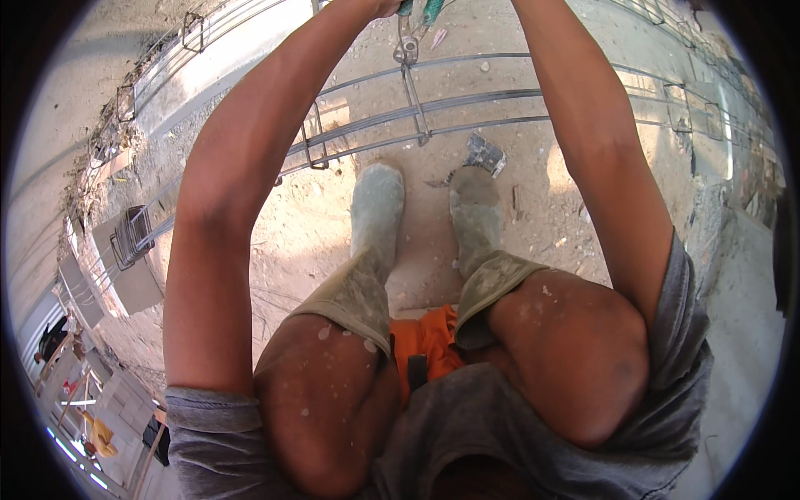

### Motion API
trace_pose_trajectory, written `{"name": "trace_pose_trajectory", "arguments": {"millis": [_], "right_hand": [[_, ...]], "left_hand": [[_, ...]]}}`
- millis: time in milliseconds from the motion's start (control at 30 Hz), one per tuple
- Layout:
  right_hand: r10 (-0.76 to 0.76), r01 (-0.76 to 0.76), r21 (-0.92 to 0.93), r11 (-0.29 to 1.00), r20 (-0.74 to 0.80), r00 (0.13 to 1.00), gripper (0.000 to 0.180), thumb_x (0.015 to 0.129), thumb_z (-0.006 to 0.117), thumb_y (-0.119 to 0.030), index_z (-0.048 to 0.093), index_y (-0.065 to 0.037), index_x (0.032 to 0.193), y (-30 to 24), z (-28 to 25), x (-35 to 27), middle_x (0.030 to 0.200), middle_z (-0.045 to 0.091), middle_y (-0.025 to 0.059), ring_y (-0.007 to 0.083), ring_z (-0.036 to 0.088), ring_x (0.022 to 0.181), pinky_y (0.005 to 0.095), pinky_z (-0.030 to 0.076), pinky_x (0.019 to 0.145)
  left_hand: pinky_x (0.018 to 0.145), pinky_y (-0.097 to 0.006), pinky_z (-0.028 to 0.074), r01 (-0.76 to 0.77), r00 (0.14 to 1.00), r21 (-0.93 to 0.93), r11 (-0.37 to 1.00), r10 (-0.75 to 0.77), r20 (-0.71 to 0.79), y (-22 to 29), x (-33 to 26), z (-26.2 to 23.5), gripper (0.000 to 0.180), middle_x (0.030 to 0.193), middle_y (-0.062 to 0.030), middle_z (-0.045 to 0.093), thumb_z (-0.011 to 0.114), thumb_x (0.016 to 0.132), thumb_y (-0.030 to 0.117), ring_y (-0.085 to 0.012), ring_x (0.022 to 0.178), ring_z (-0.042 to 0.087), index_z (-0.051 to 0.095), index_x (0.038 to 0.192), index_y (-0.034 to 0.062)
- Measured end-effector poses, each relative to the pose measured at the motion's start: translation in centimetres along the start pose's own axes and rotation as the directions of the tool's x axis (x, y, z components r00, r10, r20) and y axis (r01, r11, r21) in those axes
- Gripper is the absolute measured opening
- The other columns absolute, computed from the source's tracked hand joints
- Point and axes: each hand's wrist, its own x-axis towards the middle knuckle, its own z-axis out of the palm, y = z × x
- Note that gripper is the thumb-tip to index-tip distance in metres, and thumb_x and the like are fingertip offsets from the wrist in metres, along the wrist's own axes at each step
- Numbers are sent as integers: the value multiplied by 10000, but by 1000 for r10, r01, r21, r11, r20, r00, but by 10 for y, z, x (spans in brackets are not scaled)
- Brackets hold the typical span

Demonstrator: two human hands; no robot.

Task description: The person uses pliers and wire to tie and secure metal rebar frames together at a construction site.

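Note:
My left hand (pixel 385 7) is cut off by the top edge, its visible part closed against a green handle of the pincers (pixel 407 48). The pincers' two green handles stand apart, and their metal jaws are at a wire stirrup (pixel 414 104) on a long rebar cage (pixel 467 102). The cage runs across in front of my boots. My right forearm (pixel 575 83) reaches up past the top edge, so my right hand is out of the picture.
Below me are two dusty rubber boots (pixel 377 208) on dirt ground. A dark broken piece (pixel 486 156) lies by the right boot. Bundled stirrups (pixel 132 237) hang at the cage's left end. More rebar (pixel 193 33) runs along the far left; a person in yellow (pixel 102 436) is at lower left.

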Motion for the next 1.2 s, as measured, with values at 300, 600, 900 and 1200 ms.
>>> {"name": "trace_pose_trajectory", "arguments": {"millis": [300, 600, 900, 1200], "right_hand": [[-118, 117, 62, 991, 8, 993, 387, 867, 601, 54, 572, -104, 1219, 2, -3, -20, 1323, 540, 293, 441, 524, 1257, 605, 439, 1036], [-39, 40, 13, 999, -31, 999, 398, 905, 620, -136, 559, -61, 1291, -2, 18, -8, 1105, 658, 180, 333, 651, 990, 503, 535, 889], [-61, 49, -239, 970, -41, 997, 199, 959, 583, -224, 605, -32, 1005, -12, 60, -18, 835, 607, 64, 223, 629, 781, 387, 551, 681], [-469, 377, -379, 845, -188, 863, 219, 980, 563, -240, 532, -87, 828, 14, 84, -130, 745, 510, 23, 189, 547, 751, 404, 498, 823]], "left_hand": [[647, -317, 549, -71, 992, 157, 985, 54, 111, -3, 4, -7, 197, 829, -76, 658, 590, 924, 139, -160, 722, 624, 664, 992, -30], [598, -275, 495, -44, 996, -4, 999, 44, 83, -11, 12, -5, 196, 770, -40, 624, 620, 942, 215, -123, 651, 575, 647, 901, 25], [545, -252, 433, -10, 945, -157, 988, 61, 320, 16, -6, 2, 348, 718, -14, 599, 717, 882, 434, -104, 607, 544, 641, 887, 95], [708, -342, 507, -173, 868, 304, 937, -1, 496, 6, -13, 48, 613, 788, -121, 662, 850, 647, 541, -231, 768, 630, 626, 820, -2]]}}
